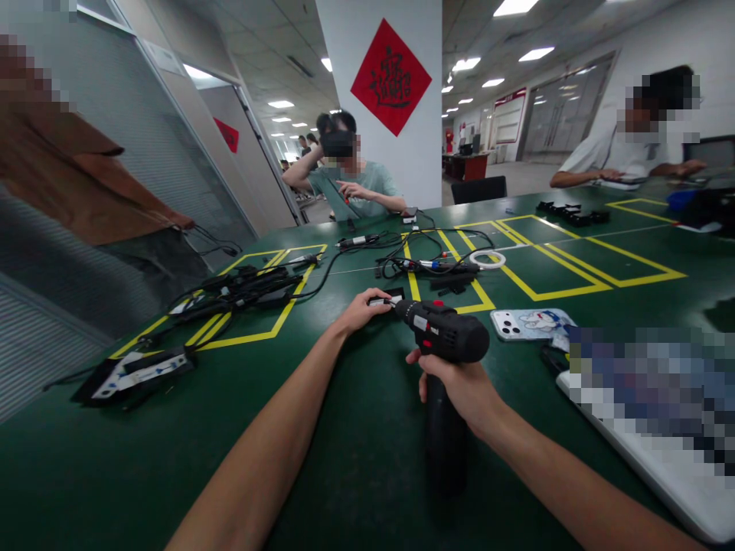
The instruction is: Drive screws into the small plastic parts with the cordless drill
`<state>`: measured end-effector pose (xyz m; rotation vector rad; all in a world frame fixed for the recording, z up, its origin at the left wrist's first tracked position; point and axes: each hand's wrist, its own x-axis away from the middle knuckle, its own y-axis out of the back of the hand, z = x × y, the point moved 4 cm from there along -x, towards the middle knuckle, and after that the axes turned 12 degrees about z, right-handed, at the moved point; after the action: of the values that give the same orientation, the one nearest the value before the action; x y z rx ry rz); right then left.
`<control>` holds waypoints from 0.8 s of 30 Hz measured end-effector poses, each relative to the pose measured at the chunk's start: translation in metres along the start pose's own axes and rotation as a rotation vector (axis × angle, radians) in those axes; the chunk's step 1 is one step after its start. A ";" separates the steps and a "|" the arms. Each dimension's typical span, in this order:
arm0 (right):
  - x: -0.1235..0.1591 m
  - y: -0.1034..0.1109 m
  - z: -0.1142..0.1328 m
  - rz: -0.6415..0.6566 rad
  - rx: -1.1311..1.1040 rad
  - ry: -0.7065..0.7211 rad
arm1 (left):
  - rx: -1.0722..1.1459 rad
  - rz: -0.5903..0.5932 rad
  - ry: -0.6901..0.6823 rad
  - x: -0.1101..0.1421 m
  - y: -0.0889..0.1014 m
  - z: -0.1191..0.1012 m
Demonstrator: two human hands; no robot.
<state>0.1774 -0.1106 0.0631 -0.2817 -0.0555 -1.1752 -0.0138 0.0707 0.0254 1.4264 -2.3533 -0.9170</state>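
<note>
- The left hand (363, 312) is pinching a small black-and-white part (379, 301), which is lying on the green bench (230, 451) just ahead of the drill's bit; whether the bit is touching it, I cannot tell.
- The right hand (459, 380) is clamping its fingers around the handle of a black cordless drill (451, 333), which is pointing its chuck leftward at the part.
- At far left, a standing person (97, 176) is holding thin dark cables.
- Nearer, a black-and-white panel (143, 375) is lying beside a tangle of black cables (230, 295) that is overlapping yellow-taped lines.
- Beyond the hands, a seated person (359, 184) is wearing a dark headset.
- Right of centre, a white ring (488, 260) is lying among more cables.
- Right of the drill, a phone in a printed case (531, 324) is lying camera-side up.
</note>
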 end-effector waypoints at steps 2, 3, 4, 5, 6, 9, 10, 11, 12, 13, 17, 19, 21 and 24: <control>0.000 0.000 0.000 0.000 -0.011 0.014 | 0.001 0.000 0.016 0.000 0.000 -0.001; -0.001 0.000 0.000 0.002 -0.016 0.026 | 0.002 -0.001 0.021 0.000 0.000 -0.001; -0.001 0.000 0.000 0.004 -0.018 0.035 | 0.003 -0.001 0.022 0.000 0.000 -0.002; -0.001 0.000 0.000 0.004 -0.017 0.040 | 0.003 -0.002 0.022 0.000 0.000 -0.002; -0.001 0.000 0.000 0.004 -0.016 0.039 | 0.002 -0.003 0.021 0.000 0.000 -0.002; 0.000 0.000 0.000 -0.002 -0.008 0.020 | -0.001 -0.005 0.025 0.000 0.000 -0.002; 0.000 0.000 0.000 -0.004 -0.002 0.016 | 0.000 -0.007 0.026 0.000 0.000 -0.002; 0.000 -0.001 0.000 -0.003 0.007 0.016 | 0.002 -0.008 0.023 -0.001 0.000 -0.002; 0.000 -0.001 0.001 -0.003 0.015 0.018 | 0.004 -0.009 0.019 -0.001 0.000 -0.001; 0.000 -0.001 0.001 -0.001 0.019 0.024 | 0.007 -0.010 0.016 -0.001 0.000 -0.001; 0.000 -0.001 0.000 -0.001 0.017 0.020 | 0.014 -0.003 0.006 -0.001 0.000 0.001; 0.000 0.000 0.000 -0.005 0.018 0.002 | 0.011 -0.002 -0.002 -0.001 0.000 0.001; 0.001 0.000 0.000 -0.011 0.017 -0.005 | 0.008 -0.001 -0.003 -0.001 0.000 0.000; 0.001 0.000 0.001 -0.008 0.007 -0.002 | 0.004 -0.008 0.019 -0.001 0.000 0.000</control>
<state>0.1777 -0.1111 0.0645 -0.2768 -0.0620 -1.1822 -0.0129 0.0716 0.0254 1.4412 -2.3381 -0.8978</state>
